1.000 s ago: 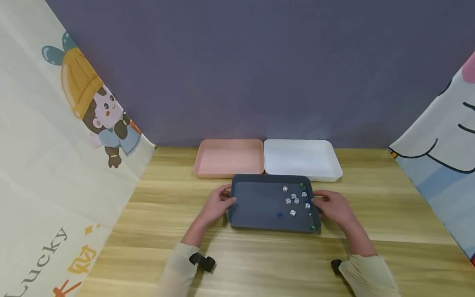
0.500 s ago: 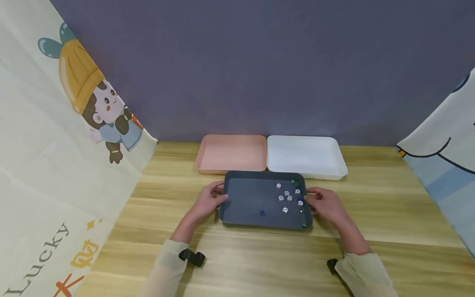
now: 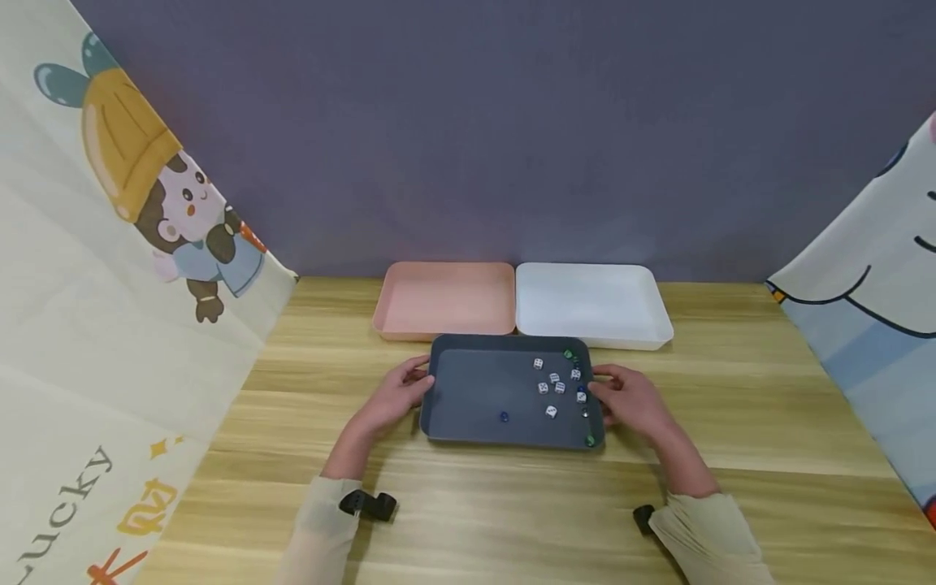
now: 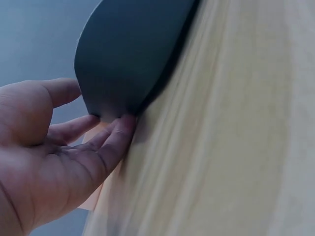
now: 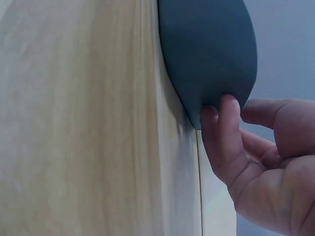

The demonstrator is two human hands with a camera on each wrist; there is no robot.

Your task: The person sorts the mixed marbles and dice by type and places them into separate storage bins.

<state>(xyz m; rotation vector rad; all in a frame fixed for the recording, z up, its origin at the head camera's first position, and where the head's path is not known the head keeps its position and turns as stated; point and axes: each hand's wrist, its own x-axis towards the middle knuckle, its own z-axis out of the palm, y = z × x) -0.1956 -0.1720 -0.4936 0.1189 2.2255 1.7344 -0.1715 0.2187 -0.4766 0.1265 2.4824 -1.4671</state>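
Note:
A dark grey rectangular tray [image 3: 475, 390] lies in front of two other trays in the head view. My left hand [image 3: 395, 396] holds its left end, thumb at the rim and fingertips low against the outer wall in the left wrist view. At the right end my right hand [image 3: 632, 400] grips it the same way, thumb on the rim, fingers against the wall [image 5: 211, 54]. Several white dice [image 3: 552, 412] are scattered over the tray's right half. Small green pieces [image 3: 590, 440] sit along its right side, and a small dark blue piece [image 3: 504, 417] lies nearer the middle.
Behind the grey tray, a pink tray [image 3: 448, 301] and a white tray [image 3: 591, 302] stand side by side, with nothing seen in them. All rest on a wood-grain table [image 3: 468, 520]. A dark backdrop [image 3: 468, 138] rises behind, with printed cloths at both sides.
Both hands have shifted the grey tray a little left relative to the pink and white trays. Inside it, the blue piece has rolled left, away from the dice. The head view has also shifted slightly.

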